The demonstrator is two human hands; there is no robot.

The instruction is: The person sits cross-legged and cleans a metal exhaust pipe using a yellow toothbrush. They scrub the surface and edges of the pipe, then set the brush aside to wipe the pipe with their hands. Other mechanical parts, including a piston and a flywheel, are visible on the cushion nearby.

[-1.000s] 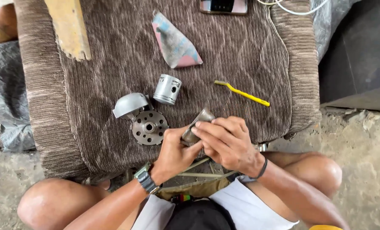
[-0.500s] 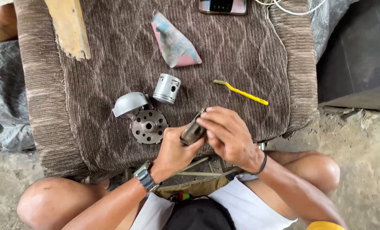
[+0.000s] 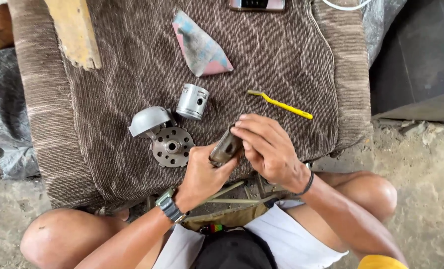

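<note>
Hands are being shown at the lower centre of the frame, both closed around one small part. The left hand (image 3: 200, 174) is being curled narrowly, its thumb and fingers wrapped about the lower end of a short grey metal cylinder (image 3: 225, 148). The right hand (image 3: 268, 149) is being held half closed, its fingertips (image 3: 240, 130) pressed against the upper end and side of the same cylinder, the palm arched over it. The cylinder is being kept just above the near edge of the brown cushion (image 3: 107, 74), between the two hands. Its long axis is being tilted on a diagonal, running from lower left to upper right of the frame, with the upper end pointing toward the frame's top right. Whether that end is open or capped cannot be told, since the fingers are covering it.

Left of the hands, a round perforated metal disc (image 3: 172, 147) is being left flat on the cushion, with a grey domed cover (image 3: 148, 121) touching its upper left side. A silver piston (image 3: 192, 101) is lying just above them. A yellow toothbrush (image 3: 281, 104) is lying to the upper right of the hands, and a folded rag (image 3: 201, 46) is resting near the top centre. A wooden board (image 3: 74, 31) is seen at upper left.
</note>
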